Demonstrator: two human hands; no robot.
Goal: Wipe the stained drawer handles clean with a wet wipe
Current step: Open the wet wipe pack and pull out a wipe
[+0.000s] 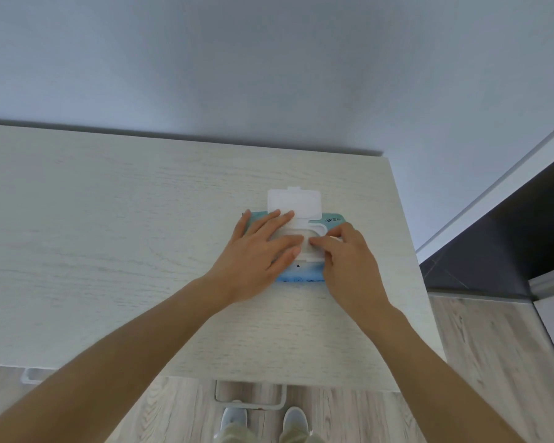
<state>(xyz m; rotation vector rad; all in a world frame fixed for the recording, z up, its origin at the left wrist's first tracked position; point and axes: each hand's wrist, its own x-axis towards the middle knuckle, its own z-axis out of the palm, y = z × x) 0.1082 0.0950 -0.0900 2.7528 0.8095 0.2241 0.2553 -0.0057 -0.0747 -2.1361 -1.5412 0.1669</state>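
A blue and teal wet wipe pack (301, 272) lies on the pale wood cabinet top (109, 251), its white flip lid (296, 199) standing open at the far side. My left hand (259, 251) rests flat on the pack with straight fingers and holds it down. My right hand (349, 260) has its fingers curled at the pack's opening and pinches at the white wipe (306, 243) there. Below the cabinet's front edge, two metal drawer handles stick out, one in the middle (250, 399) and one at the left (29, 375).
A plain wall rises behind the cabinet. On the right a dark panel (509, 251) with a white frame stands beside it. Wood-look flooring (477, 362) and my shoes (263, 420) show below the front edge.
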